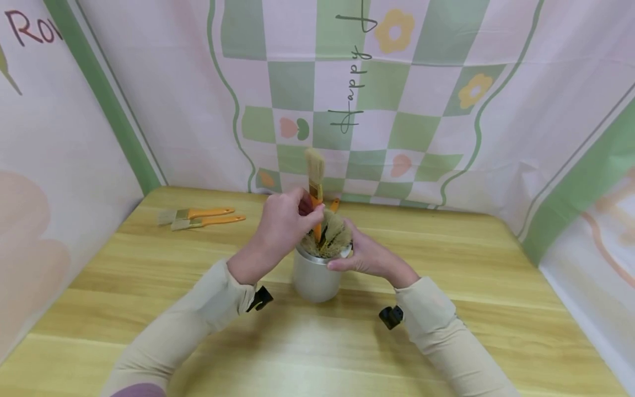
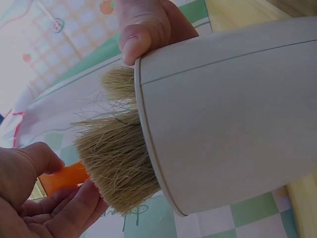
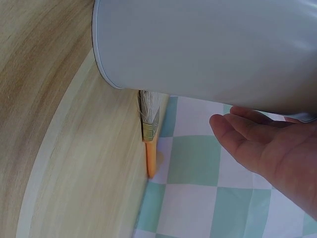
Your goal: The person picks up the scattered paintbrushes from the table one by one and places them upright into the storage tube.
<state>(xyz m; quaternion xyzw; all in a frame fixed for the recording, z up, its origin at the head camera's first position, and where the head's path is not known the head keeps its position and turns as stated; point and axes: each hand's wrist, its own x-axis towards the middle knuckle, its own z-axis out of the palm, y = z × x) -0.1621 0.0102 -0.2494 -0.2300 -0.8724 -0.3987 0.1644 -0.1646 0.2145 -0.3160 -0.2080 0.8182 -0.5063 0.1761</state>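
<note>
1. While the right hand (image 1: 367,253) curls round the rim of the pale container (image 1: 317,281), thumb in front, the left hand (image 1: 285,218) has a paintbrush (image 1: 315,184) pinched by its orange handle!
2. And look at that brush: bristles up, near upright above the container, handle end down among the packed bristles (image 1: 338,237) showing at the mouth. Whether its tip has passed the rim, those bristles hide.
3. The container itself stands upright between the left and right edges of the desk (image 1: 471,309), short of the far edge.
4. Just behind it, there's a lying brush (image 3: 151,134), orange handle towards the desk's far edge, bristles partly masked by the container in the right wrist view.
5. Over near the far left corner, two more brushes (image 1: 202,221) lie close together, bristles towards the left edge, handles pointing right.
6. Beyond the far edge hangs a checked cloth (image 1: 292,82).
</note>
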